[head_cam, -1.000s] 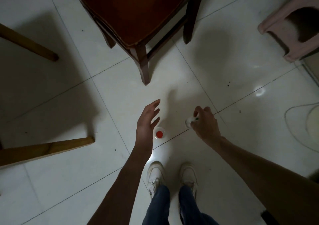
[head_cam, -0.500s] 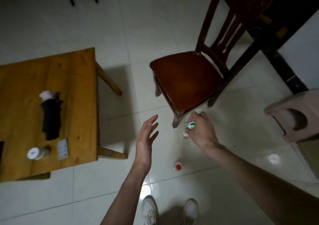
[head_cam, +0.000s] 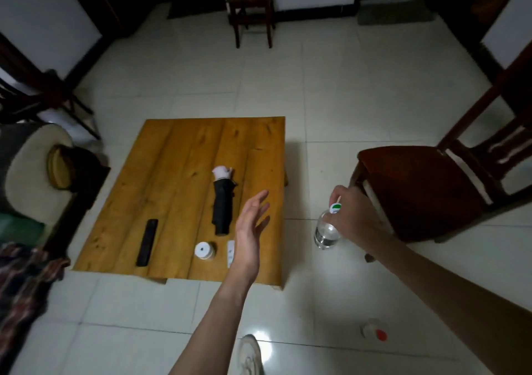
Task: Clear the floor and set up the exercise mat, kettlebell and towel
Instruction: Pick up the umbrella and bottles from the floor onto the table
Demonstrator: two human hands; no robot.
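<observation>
Right hand (head_cam: 355,216) grips clear bottle (head_cam: 326,232) by neck, just right of counter (head_cam: 172,173); left hand (head_cam: 252,230) released over counter. Red-capped bottle (head_cam: 374,331) on floor near counter: trip risk. Mat, kettlebell, towel unseen

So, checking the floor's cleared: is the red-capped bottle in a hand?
No, the red-capped bottle lies on the white tiled floor, untouched.

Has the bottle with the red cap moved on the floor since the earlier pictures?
Cannot tell. The red-capped bottle lies on the floor, but the camera itself swung, and no fixed thing beside it settles this.
</observation>
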